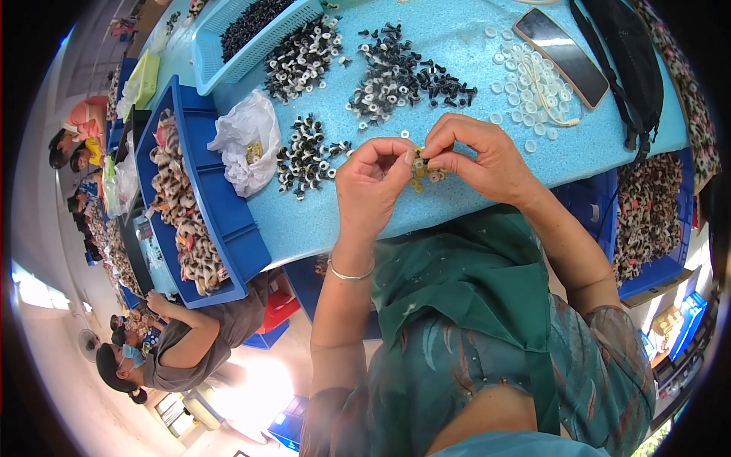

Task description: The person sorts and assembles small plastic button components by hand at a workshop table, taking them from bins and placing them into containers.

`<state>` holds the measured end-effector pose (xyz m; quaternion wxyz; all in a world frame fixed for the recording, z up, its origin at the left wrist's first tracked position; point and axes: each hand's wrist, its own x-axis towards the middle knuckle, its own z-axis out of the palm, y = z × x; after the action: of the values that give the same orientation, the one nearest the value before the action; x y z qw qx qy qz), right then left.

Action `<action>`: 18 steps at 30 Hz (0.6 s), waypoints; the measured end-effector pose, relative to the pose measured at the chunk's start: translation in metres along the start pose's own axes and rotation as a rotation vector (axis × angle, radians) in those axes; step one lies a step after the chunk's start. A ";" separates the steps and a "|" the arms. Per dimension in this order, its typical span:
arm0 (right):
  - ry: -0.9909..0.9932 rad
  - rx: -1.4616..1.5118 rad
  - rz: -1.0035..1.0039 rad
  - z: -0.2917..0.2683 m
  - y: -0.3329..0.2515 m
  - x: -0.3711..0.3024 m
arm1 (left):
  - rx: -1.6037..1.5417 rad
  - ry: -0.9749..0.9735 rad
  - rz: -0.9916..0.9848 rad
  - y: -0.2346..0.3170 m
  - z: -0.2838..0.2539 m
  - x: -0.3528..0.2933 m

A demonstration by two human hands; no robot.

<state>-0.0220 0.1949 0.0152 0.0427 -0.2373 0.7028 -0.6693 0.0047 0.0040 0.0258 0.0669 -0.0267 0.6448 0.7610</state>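
Over the near part of the blue table, my left hand point(373, 179) and my right hand point(478, 156) meet fingertip to fingertip. My left thumb and forefinger pinch a small yellow ring. Against it, my right fingers are closed on a tiny dark piece, mostly hidden by the fingertips. Just beneath lies a small heap of yellow rings point(417, 185). To the left is a pile of black-and-yellow pegs with white washers point(301, 156). Farther back are black pegs with white washers point(301, 65) and another mixed pile of black pegs point(396, 72).
A white plastic bag point(242, 126) holds yellow rings beside a blue crate point(221, 190) of patterned plush pieces. A light blue basket point(263, 49) stands behind. Translucent washers point(525, 95), a phone point(562, 57) and a black bag point(636, 84) lie right. Another person point(183, 346) sits left.
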 end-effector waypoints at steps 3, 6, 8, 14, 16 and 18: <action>-0.001 0.150 0.178 0.002 -0.004 -0.003 | -0.034 0.005 -0.026 0.001 0.001 -0.001; -0.003 0.058 0.169 0.002 -0.007 -0.001 | 0.033 0.018 0.019 -0.001 0.000 -0.001; -0.004 0.008 0.123 0.002 -0.005 -0.001 | 0.059 0.034 0.040 -0.003 0.001 -0.003; 0.011 -0.154 -0.035 0.006 0.000 0.001 | 0.157 0.191 0.085 -0.008 0.015 -0.013; 0.009 -0.177 -0.058 0.006 0.002 0.002 | 0.167 0.235 0.096 -0.010 0.019 -0.014; 0.046 -0.138 -0.039 0.005 0.002 0.002 | 0.048 0.230 0.089 -0.012 0.021 -0.014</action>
<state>-0.0219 0.1893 0.0129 -0.0028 -0.2378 0.7433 -0.6253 0.0214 0.0252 0.0195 -0.0409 -0.0834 0.6668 0.7394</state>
